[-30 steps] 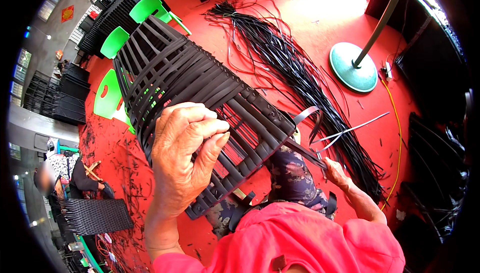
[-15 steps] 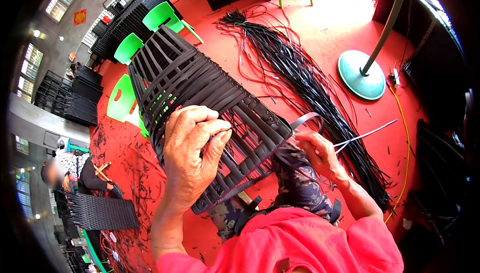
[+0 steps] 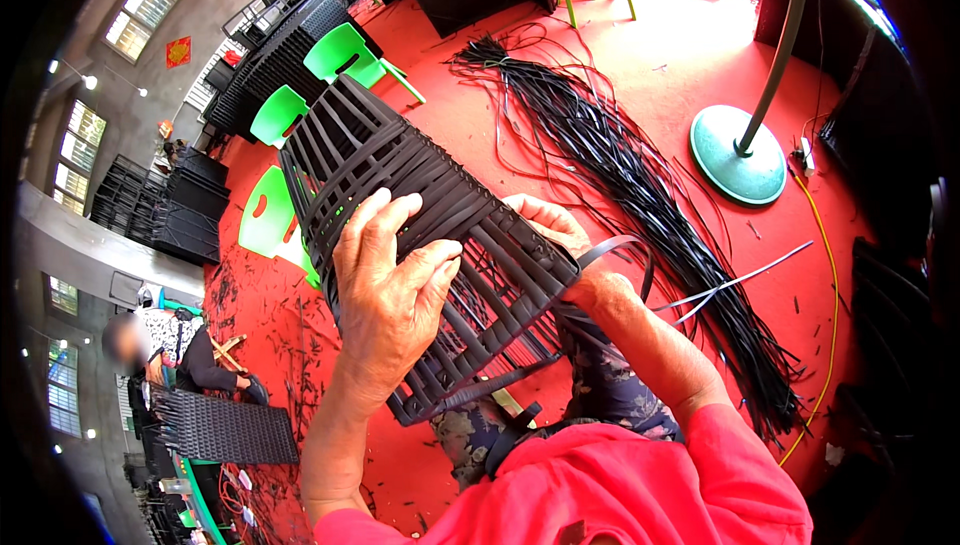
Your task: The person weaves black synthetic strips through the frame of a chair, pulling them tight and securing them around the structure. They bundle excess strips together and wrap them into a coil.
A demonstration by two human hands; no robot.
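Observation:
A dark, half-woven frame [image 3: 420,180] of flat plastic strips stands tilted before me, its near end by my knees. Close-packed strips cover its middle; the near end is open lattice. Over its left side is my left hand [image 3: 385,290], thumb and forefinger tips brought together, the other fingers raised and bent. Whatever is in that pinch is too small to make out. My right hand [image 3: 560,230] presses round the frame's right edge, its thumb hidden behind it. A loose grey strip [image 3: 612,242] loops by my right wrist.
A long bundle of black strips [image 3: 620,165] lies on the red floor to the right, beside a round-based stand [image 3: 738,157] and a yellow cable [image 3: 832,285]. Green chairs [image 3: 340,53] stand beyond the frame. At far left sits another person [image 3: 185,340] near a woven panel [image 3: 230,427].
My right hand has moved left and forward from beside the near corner onto the frame's right edge. My left hand's upper fingers have spread and lifted. The view has shifted slightly.

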